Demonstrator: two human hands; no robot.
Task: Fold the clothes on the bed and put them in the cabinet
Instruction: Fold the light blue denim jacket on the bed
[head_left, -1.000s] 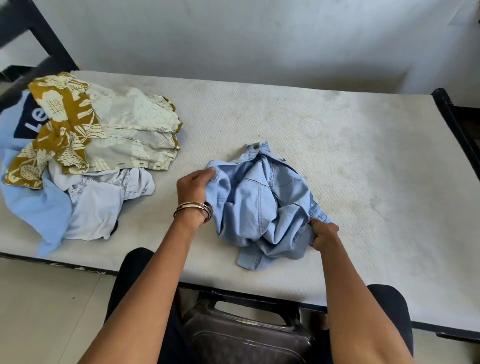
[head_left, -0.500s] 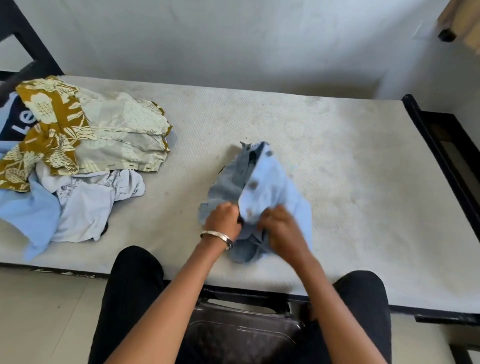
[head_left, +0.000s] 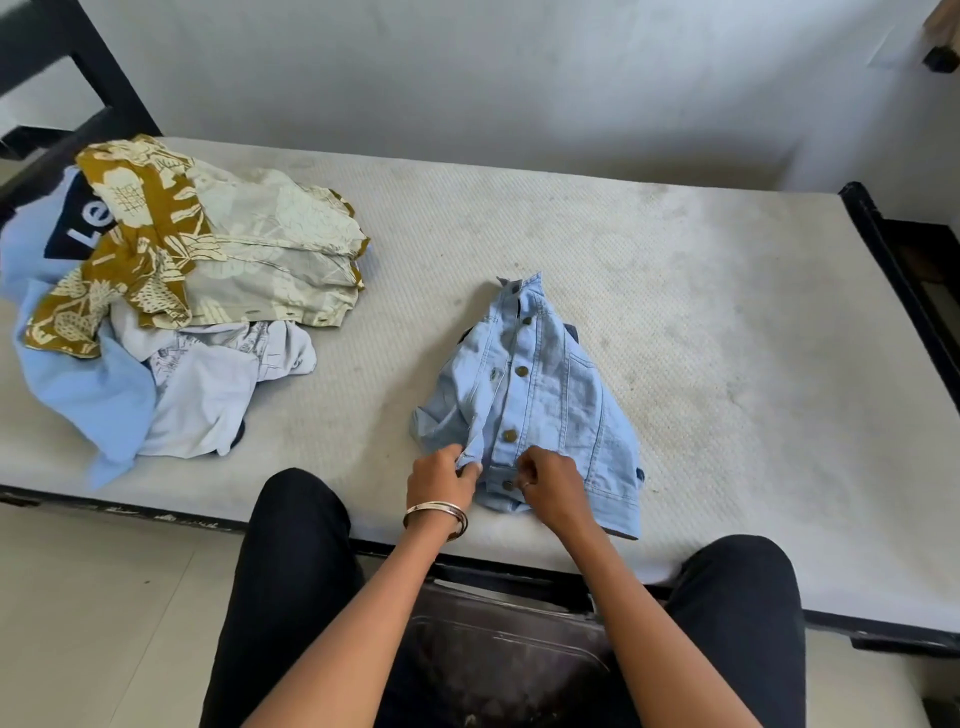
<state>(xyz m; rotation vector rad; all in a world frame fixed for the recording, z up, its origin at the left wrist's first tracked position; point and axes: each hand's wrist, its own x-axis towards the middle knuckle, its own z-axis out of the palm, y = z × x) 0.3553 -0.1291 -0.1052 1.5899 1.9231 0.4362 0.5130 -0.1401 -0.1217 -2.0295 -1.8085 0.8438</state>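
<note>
A light blue denim jacket (head_left: 550, 395) with brass buttons lies on the bare white mattress (head_left: 675, 312), its collar pointing away from me and its hem near the front edge. My left hand (head_left: 441, 480), with a metal bangle on the wrist, pinches the left front panel at the hem. My right hand (head_left: 548, 480) pinches the buttoned placket at the hem, right beside the left hand. The cabinet is not in view.
A heap of unfolded clothes (head_left: 171, 291) lies at the mattress's left end: a mustard floral shirt, a pale blue garment, a white one. The black bed frame (head_left: 893, 249) runs along the right side. A dark case (head_left: 498, 649) stands between my knees. The wall is close behind.
The jacket was a crumpled bundle held at both sides. Now it is drawn out lengthwise with the button front facing up, and both hands have come together at its hem.
</note>
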